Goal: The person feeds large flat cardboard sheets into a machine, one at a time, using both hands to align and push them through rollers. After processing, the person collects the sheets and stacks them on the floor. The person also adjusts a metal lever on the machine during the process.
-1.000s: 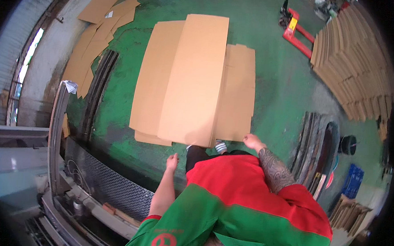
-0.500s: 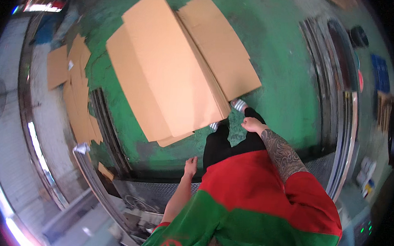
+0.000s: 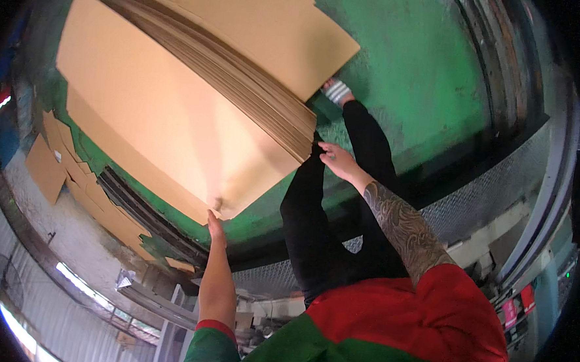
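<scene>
A tall stack of flat brown cardboard sheets lies on the green floor in front of me, its many layered edges showing along the right side. My left hand is at the stack's near left corner, fingers stretched out and not wrapped around the board. At the near right corner, my right hand reaches toward the layered edges with its fingers partly extended; whether the fingertips touch the sheets I cannot tell. Neither hand holds anything. Behind the stack, to its right, lies another cardboard pile.
My sandalled foot stands beside the far pile's near corner. Loose cardboard pieces lie at the left by dark metal rails. More long rails run along the right. A textured metal plate crosses behind my legs.
My view has turned and come closer to the stack. The left hand has moved forward to its near left corner, and the right hand has moved to the near right corner.
</scene>
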Demonstrator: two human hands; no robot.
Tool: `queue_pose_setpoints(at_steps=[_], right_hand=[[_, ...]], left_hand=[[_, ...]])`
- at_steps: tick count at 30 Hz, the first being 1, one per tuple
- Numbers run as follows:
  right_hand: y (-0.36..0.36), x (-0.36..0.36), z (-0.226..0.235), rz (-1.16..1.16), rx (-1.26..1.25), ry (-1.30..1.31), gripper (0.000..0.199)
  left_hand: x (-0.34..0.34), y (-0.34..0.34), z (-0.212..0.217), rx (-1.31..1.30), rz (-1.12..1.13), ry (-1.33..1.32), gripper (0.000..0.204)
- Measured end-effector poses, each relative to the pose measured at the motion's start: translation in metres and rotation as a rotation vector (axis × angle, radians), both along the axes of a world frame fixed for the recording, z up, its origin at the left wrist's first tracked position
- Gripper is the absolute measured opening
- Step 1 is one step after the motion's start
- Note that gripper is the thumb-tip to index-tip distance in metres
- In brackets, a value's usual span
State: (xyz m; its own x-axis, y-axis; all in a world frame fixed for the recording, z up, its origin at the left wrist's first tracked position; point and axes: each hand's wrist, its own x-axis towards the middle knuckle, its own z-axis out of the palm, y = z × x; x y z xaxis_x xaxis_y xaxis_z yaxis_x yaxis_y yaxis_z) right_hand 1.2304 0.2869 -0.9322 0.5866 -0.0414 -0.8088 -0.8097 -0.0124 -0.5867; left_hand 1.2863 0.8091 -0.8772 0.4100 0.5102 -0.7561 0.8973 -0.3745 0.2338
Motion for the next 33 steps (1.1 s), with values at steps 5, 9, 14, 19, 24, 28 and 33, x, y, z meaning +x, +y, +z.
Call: queue_pose_setpoints(at_steps=[5, 9, 14, 19, 24, 28, 33], right_hand=[[0.015, 0.004, -0.029, 0.063, -0.121, -0.189, 0.059], [0.032, 0.003, -0.031, 0.258, -0.081, -0.022, 0.072], [0.040, 0.013, -0.035, 0.084, -0.063, -0.020, 0.075], [0.031, 0.026, -0.034, -0.098, 0.111, 0.087, 0.087], [0.032, 0.029, -0.030, 0.110, 0.054, 0.036, 0.111], [0.039, 0.051, -0.029, 0.228, -0.048, 0.065, 0.125], [0.040, 0.082, 0.011, 0.657, -0.156, 0.126, 0.132]], left_hand=[[0.019, -0.003, -0.031, -0.041, 0.322, -0.058, 0.100], [0.017, -0.008, -0.039, -0.021, 0.283, -0.044, 0.092], [0.014, -0.006, -0.044, 0.072, 0.325, -0.024, 0.084], [-0.024, -0.032, -0.044, 0.043, 0.597, -0.171, 0.087], [-0.076, -0.099, -0.058, -0.073, 1.073, -0.243, 0.109], [-0.078, -0.171, -0.075, -0.433, 1.104, -0.297, 0.123], [-0.048, -0.226, -0.056, -0.564, 1.087, -0.400, 0.101]])
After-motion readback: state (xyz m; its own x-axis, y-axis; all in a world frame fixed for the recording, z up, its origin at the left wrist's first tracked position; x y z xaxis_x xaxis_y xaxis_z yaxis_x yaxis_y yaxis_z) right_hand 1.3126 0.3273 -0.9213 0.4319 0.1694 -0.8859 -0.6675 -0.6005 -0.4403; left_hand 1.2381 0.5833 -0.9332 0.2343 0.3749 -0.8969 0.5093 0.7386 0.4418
